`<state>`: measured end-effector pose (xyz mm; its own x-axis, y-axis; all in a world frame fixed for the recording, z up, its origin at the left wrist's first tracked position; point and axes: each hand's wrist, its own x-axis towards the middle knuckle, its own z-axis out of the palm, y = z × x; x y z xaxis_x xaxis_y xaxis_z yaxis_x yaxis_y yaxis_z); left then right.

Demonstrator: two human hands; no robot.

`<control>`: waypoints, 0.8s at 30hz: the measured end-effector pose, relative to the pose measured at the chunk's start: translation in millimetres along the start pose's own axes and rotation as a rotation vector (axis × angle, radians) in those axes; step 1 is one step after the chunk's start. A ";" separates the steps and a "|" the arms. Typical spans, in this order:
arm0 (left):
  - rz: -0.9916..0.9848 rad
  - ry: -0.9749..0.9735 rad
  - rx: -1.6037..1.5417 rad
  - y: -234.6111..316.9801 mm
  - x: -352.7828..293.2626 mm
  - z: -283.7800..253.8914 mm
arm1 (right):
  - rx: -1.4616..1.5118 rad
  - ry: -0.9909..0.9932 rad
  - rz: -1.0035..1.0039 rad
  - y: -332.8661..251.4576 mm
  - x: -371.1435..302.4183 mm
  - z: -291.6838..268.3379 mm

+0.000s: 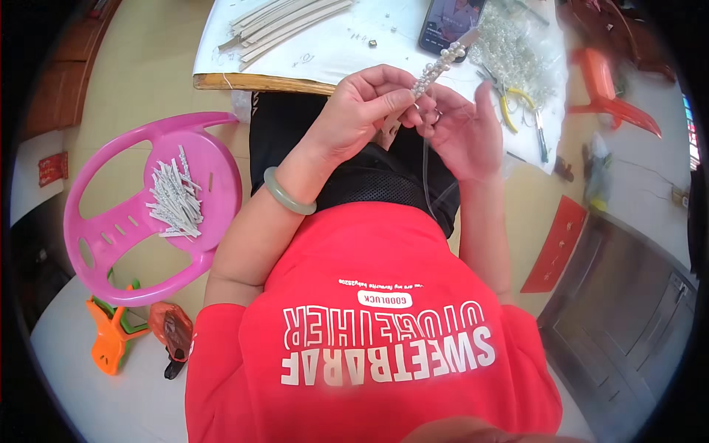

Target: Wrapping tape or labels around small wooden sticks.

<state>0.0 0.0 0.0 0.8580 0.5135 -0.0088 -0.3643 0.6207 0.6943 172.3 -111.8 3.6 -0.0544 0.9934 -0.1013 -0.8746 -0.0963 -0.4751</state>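
My left hand [369, 111] is closed, pinching the lower part of a narrow strip studded with small pearly beads [437, 68] between thumb and fingers. The strip slants up to the right over the table's edge, its far end pale and bare of beads. My right hand [467, 136] is just right of it, palm showing. Its thumb stands up apart, and its fingertips bend in to the strip's lower end beside my left fingers. From there a thin, clear-looking cord [426, 177] hangs toward my lap. Whether the right fingers grip the cord is hard to make out.
The white-covered table [332, 63] bears a bundle of pale flat strips [284, 26], a phone [449, 29], a heap of clear beads [513, 48] and yellow-handled pliers [509, 111]. On my left, a pink plastic chair [214, 173] holds a pile of short whitish strips [176, 196].
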 end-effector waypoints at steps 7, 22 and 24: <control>0.001 -0.017 -0.011 4.2 -2.1 3.2 | 0.100 0.020 -0.060 0.1 2.6 5.3; 0.006 0.006 0.112 2.0 -2.2 14.6 | -0.208 0.324 -0.059 12.1 -7.3 11.7; -0.022 -0.008 0.170 1.9 -3.1 13.6 | -0.185 0.306 -0.074 15.5 -7.5 19.6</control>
<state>1.6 -8.4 11.1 0.8684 0.4954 -0.0201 -0.2793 0.5223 0.8058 149.7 -119.5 14.1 0.1768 0.9360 -0.3043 -0.7672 -0.0626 -0.6383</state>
